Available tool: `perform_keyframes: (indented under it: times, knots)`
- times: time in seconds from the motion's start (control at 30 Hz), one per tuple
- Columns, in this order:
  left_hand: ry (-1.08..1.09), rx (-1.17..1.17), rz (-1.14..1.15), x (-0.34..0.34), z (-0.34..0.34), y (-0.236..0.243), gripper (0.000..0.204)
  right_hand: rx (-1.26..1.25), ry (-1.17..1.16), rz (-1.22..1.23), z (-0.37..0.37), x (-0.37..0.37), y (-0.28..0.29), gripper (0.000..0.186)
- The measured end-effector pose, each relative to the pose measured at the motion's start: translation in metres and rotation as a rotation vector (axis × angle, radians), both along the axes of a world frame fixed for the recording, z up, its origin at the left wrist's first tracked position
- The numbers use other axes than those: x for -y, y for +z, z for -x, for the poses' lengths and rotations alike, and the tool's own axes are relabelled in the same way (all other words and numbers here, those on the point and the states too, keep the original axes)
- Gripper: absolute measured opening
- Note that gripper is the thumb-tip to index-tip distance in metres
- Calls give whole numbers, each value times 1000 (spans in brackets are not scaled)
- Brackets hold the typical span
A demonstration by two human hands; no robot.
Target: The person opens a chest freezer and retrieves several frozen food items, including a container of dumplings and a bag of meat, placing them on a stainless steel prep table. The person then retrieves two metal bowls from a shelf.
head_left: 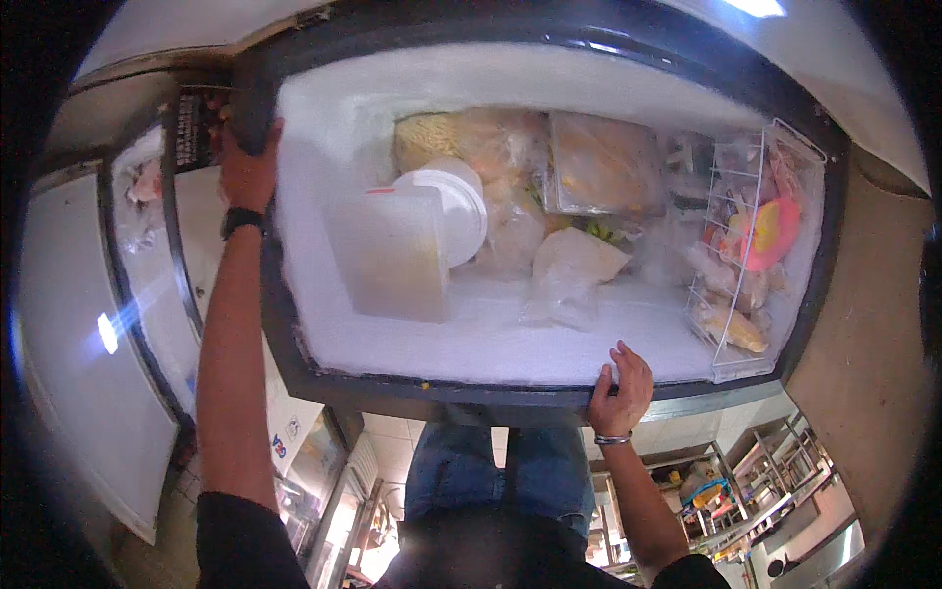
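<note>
- Left hand [245, 162], fingers wrapped around the dark sliding lid [257, 98] at the frost-lined chest freezer's [324, 147] far left corner.
- Right hand [620, 388], fingers curled over the freezer's near rim, beside the white wire basket [751, 285].

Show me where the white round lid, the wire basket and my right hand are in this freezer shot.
white round lid [459, 208], head view, on its flat top face.
wire basket [734, 294], head view, on its white front wires.
right hand [620, 388], head view, on the back of the hand gripping the freezer's near rim.
</note>
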State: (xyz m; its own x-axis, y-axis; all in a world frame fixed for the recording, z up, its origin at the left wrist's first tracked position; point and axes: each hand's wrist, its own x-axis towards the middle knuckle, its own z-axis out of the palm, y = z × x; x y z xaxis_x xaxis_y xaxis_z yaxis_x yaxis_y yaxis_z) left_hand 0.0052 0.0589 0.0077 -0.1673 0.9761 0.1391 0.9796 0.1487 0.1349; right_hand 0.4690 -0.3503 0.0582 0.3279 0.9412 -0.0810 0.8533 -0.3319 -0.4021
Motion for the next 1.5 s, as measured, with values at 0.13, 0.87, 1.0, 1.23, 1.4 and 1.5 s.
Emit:
perform_keyframes:
  times: [0.13,0.87,1.0,1.23,1.4,1.5]
  knots:
    - [77,23,30,2,-17,9,102,-48,46,14,-6,2,-3,27]
    - [92,-31,99,2,-8,12,102,-156,140,219,-9,-5,4,25]
    - [118,-103,102,-2,-18,13,100,-149,152,215,-9,-7,5,24]
    - [32,-81,73,3,-1,9,98,-199,197,240,-13,-9,6,30]
    - [153,-4,94,2,-18,17,102,-429,243,449,-12,-53,-5,62]
    - [192,-42,111,3,-17,18,104,-710,221,504,18,-108,-52,77]
